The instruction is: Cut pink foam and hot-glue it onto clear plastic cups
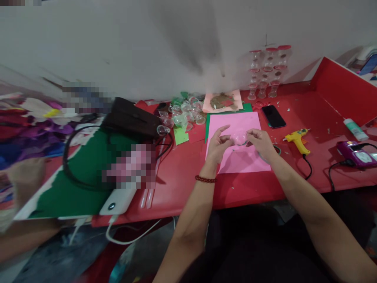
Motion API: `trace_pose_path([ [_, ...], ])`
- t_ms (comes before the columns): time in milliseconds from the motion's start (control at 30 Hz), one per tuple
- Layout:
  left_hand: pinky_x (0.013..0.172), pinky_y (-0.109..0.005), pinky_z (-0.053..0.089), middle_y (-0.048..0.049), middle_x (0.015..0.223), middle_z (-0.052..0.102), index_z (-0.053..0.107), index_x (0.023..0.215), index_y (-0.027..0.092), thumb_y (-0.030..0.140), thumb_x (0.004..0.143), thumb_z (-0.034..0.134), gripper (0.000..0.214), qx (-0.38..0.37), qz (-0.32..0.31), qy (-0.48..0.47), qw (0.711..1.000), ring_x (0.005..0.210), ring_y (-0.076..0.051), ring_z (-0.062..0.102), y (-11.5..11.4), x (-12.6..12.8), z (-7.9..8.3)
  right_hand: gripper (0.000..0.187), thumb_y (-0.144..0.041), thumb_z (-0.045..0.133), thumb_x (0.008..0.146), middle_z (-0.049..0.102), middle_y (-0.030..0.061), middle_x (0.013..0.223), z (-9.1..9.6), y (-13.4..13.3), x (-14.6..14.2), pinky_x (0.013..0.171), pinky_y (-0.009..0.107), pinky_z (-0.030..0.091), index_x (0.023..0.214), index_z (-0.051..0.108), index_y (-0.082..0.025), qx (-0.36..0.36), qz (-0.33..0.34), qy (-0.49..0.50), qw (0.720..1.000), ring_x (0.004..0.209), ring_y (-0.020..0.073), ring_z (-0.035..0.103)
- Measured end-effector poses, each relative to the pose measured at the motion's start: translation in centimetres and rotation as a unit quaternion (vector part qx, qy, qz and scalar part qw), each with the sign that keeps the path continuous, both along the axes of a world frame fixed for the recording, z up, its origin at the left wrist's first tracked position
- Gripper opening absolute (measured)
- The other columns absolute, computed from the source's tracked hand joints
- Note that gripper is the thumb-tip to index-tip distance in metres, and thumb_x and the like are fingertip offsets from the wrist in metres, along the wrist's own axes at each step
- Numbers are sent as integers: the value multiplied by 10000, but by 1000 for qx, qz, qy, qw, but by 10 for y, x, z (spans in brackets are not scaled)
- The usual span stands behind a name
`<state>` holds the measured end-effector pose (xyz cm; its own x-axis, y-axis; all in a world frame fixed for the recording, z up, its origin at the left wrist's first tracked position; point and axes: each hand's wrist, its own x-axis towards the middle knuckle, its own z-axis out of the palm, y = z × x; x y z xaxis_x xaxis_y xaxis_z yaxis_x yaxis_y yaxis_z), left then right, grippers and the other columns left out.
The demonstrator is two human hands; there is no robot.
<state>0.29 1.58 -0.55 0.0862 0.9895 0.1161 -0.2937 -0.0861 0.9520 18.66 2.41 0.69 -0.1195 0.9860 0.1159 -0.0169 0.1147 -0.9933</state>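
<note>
— Where's the clear cup [240, 137]?
— Over the pink sheet [235, 163]. Your left hand [218, 147] and right hand [260, 143] pinch it between fingertips. I can't tell its contents. More cups [184, 112] are heaped behind.

A single head-worn camera looks forward and down from above the person's lap. The pink sheet [238, 161] on the red table [176, 177] lies just right of centre, at arm's reach. The left hand [218, 148] and right hand [261, 143] come in from below it, and a white wall [132, 47] closes the view behind it.
</note>
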Motion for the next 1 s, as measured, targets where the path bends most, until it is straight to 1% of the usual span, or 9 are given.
trace_pose_path([
  [100,748,-287,533,36,717,702,590,1258,190,149,671,772,616,-14,29,12,999,675,-114,654,0,2,0,182,-373,657,717,636,-19,677,-2,1,-1,571,228,557,737,667,-193,-8,12,-3,1000,595,104,597],
  [200,740,-281,526,43,719,697,577,1269,205,134,668,755,630,-11,55,10,998,672,-110,649,-1,4,1,223,-419,673,729,624,-23,663,-6,2,-3,566,232,566,745,657,-197,-6,15,-14,1000,586,104,596],
  [300,736,-277,517,41,756,700,564,1296,224,148,674,751,654,-15,46,-4,999,687,-108,648,-2,4,1,268,-467,678,745,630,-26,677,-9,3,-5,579,237,579,758,637,-203,-5,5,-12,1000,581,102,607],
  [400,738,-281,516,42,746,691,571,1287,217,147,652,763,667,-34,39,-8,999,683,-109,645,-2,4,0,279,-477,688,746,631,-30,677,-12,4,-6,584,233,582,759,629,-204,-8,-4,-5,1000,569,98,615],
  [533,744,-289,515,44,736,676,580,1268,204,129,634,762,664,-45,70,-12,996,669,-106,639,1,4,-3,249,-427,726,730,651,-25,659,-14,4,-8,586,230,578,760,624,-202,-48,11,14,999,581,113,662],
  [667,742,-279,506,46,726,658,578,1266,203,142,667,743,624,-51,103,-25,993,673,-100,637,2,4,-5,181,-317,742,741,717,14,703,-15,2,-12,599,218,566,791,626,-188,-100,38,42,993,645,136,722],
  [767,750,-282,502,56,711,646,569,1272,216,150,677,743,623,-45,79,-27,995,671,-100,629,1,5,-5,119,-258,717,763,725,15,688,-14,0,-14,600,211,557,807,637,-182,-105,22,55,993,641,135,726],
  [867,747,-288,502,59,695,643,575,1241,210,125,633,746,638,-51,47,-18,997,656,-103,619,0,6,-5,69,-222,690,776,722,7,654,-13,-1,-14,594,202,547,806,643,-183,-111,14,60,992,620,126,717],
  [1000,751,-289,502,75,654,616,570,1244,204,107,605,736,667,-56,49,2,997,629,-99,603,0,6,-6,93,-202,716,758,725,8,643,-14,1,-12,598,209,547,792,631,-184,-128,27,65,989,598,127,710],
])
